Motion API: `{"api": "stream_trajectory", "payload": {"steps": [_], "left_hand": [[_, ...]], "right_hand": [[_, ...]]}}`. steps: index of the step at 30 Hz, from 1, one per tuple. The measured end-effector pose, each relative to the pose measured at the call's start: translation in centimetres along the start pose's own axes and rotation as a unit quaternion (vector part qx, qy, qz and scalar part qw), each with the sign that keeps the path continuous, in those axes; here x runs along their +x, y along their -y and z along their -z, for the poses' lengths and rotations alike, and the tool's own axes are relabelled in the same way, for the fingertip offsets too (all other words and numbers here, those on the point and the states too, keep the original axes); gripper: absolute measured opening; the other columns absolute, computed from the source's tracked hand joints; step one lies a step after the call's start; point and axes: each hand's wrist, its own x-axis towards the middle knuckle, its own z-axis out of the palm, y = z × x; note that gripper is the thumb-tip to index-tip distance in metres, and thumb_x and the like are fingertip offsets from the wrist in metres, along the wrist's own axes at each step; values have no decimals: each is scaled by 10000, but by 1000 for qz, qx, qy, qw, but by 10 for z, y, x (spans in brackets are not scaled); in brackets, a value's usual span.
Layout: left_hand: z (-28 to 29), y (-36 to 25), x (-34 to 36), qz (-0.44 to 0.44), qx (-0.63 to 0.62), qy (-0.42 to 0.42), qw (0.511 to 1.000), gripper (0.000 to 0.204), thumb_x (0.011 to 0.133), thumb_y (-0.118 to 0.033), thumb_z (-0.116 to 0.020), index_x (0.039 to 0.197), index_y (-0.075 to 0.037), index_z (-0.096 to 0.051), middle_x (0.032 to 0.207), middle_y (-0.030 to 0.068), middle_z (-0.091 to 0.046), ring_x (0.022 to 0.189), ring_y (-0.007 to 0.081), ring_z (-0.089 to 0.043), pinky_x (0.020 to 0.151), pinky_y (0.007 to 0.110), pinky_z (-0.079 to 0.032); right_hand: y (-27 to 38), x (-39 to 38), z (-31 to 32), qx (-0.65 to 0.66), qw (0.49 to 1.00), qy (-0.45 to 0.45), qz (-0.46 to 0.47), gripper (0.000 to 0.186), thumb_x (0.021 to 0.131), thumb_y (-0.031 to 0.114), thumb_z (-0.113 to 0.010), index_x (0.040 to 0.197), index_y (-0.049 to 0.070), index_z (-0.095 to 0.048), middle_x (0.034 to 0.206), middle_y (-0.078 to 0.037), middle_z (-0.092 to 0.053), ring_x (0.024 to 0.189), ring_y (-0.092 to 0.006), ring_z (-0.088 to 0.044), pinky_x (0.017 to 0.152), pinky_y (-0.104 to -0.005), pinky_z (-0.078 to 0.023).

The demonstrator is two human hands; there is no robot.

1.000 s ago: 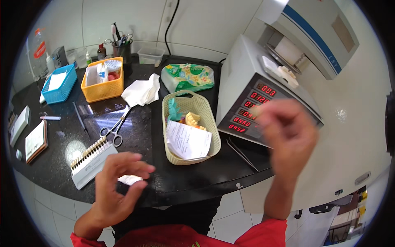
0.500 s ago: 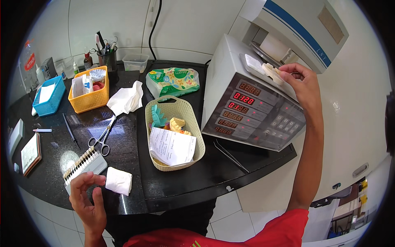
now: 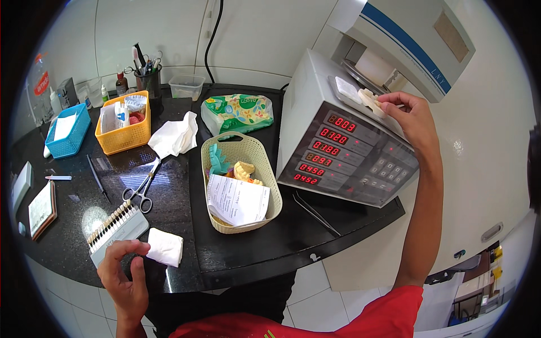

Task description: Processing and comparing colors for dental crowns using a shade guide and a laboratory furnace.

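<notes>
Pale plaster dental cast (image 3: 369,100) sits on the grey furnace's (image 3: 344,141) top ledge, your right hand (image 3: 414,115) pinched on it, seemingly not yet released. Your left hand (image 3: 127,279) rests half-open against the folded white gauze pad (image 3: 165,247) on the black counter (image 3: 236,253). The beige woven basket (image 3: 265,169) holds more casts and a paper slip; the orange basket (image 3: 121,138) holds small bottles.

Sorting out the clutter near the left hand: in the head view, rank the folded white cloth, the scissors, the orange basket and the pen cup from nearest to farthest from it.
From the left hand:
1. Folded white cloth, just right of the fingers.
2. Scissors, mid-counter.
3. Orange basket, farther back.
4. Pen cup, by the back wall.
</notes>
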Motion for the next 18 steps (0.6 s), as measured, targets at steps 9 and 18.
{"api": "stream_trajectory", "payload": {"steps": [9,18], "left_hand": [[1,-2,2,-11,14,12,1000,128,878,33,-573,1002,40,-607,825,133,-684,796,213,-671,767,305,-487],[2,-3,2,-5,20,14,1000,116,874,33,-577,982,34,-618,810,127,-691,776,205,-667,761,297,-482]], "right_hand": [[-3,5,0,-16,999,-29,16,222,853,203,-685,974,30,-749,775,-20,-650,724,-98,-532,711,-265,-437],[8,24,-3,-80,995,-22,62,229,842,214,-704,952,18,-747,740,-50,-660,686,-121,-554,676,-289,-453]]}}
